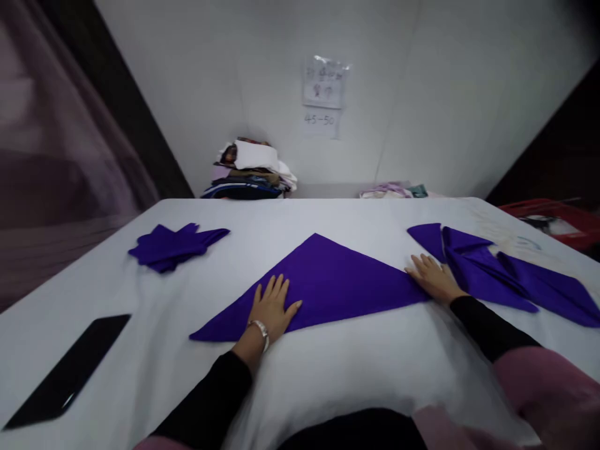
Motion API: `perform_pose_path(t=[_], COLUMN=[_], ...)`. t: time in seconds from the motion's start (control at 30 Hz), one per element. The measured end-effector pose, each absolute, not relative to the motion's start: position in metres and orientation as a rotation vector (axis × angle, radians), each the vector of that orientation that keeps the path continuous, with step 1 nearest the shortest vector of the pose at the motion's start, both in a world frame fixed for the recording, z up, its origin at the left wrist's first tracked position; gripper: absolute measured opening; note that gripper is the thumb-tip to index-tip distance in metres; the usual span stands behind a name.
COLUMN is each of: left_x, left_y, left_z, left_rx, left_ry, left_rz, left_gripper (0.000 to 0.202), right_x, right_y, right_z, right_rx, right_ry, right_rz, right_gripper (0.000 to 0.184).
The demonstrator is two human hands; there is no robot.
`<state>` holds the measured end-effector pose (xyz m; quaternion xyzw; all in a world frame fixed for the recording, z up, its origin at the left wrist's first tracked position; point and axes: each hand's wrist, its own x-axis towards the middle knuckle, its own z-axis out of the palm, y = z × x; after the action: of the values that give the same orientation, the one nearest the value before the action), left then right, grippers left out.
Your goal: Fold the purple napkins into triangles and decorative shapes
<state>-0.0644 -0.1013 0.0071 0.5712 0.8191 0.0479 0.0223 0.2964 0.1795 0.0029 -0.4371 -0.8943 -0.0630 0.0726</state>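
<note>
A purple cloth (328, 281) lies flat as a wide triangle on the white-covered table (365, 362), its peak pointing away from me. My left hand (272, 309), with a silver-coloured band at the wrist, rests flat on the left part of the cloth, fingers spread. At the cloth's right corner my right hand (435, 278) lies palm down with its fingers stretched out. Close beside that hand are more purple cloths (487, 262), loosely folded and spread to the right. Neither hand grips anything.
A bunched purple cloth (173, 247) lies at the far left, and a flat black object (70, 369) is at the near left. Behind the table stand a pile of folded fabrics (253, 169) and a lower fabric pile (391, 190). A red basket (557, 219) is beyond the right edge.
</note>
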Motion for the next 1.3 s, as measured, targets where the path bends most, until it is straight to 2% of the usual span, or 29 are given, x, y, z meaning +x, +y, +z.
perform_pose_path(t=[0.07,0.23,0.4,0.83,1.0,1.13,1.3], left_x=[-0.064,-0.062,-0.059,-0.073,-0.133,-0.177,-0.176], left_y=[-0.103,-0.105,-0.106,-0.126,-0.157,-0.198,-0.244], left_z=[0.006,0.006,0.005,0.009,0.011,0.018,0.015], left_rx=[1.780,1.770,1.771,1.754,1.507,1.172,1.044], left_ry=[2.525,2.500,2.478,2.461,2.648,2.874,2.870], left_rz=[0.184,0.222,0.289,0.494,0.545,0.692,0.907], left_gripper=[0.071,0.072,0.073,0.065,0.062,0.050,0.056], right_x=[0.262,0.161,0.121,0.127,0.127,0.126,0.127], right_y=[0.155,0.058,0.014,0.021,0.022,0.022,0.023], right_z=[0.011,0.031,0.020,-0.008,-0.010,-0.009,-0.010], right_rx=[-1.259,-0.658,-0.304,-0.196,-0.199,-0.207,-0.194], right_ry=[-2.714,-2.977,-3.089,-3.041,-3.034,-3.043,-3.026], right_rz=[-0.137,0.205,0.282,0.085,0.067,0.083,0.119], right_gripper=[0.060,0.066,0.068,0.062,0.062,0.062,0.060])
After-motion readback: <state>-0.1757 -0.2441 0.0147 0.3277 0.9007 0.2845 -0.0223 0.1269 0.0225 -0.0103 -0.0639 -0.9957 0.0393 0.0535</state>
